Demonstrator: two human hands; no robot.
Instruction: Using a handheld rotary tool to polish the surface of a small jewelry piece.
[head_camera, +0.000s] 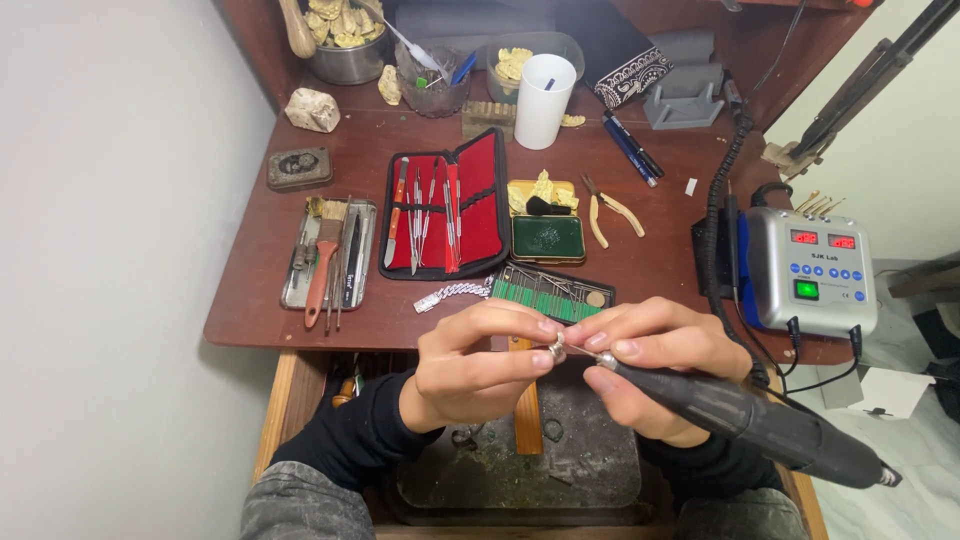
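Observation:
My left hand (478, 365) pinches a small silver metal piece (556, 348) between thumb and fingertips, in front of the desk edge. My right hand (655, 365) grips a black rotary handpiece (760, 425) like a pen. The tool's metal tip touches the silver piece. Both hands meet above a wooden bench pin (526, 410) and a dark, dusty tray (590, 460). Black sleeves cover both wrists.
On the brown desk (660, 260) lie an open red tool case (447, 205), a green bur box (552, 293), a silver chain (452, 294), a metal tray of brushes (328, 255), pliers (608, 212) and a white cup (545, 100). A grey control unit (812, 270) stands at right with cables.

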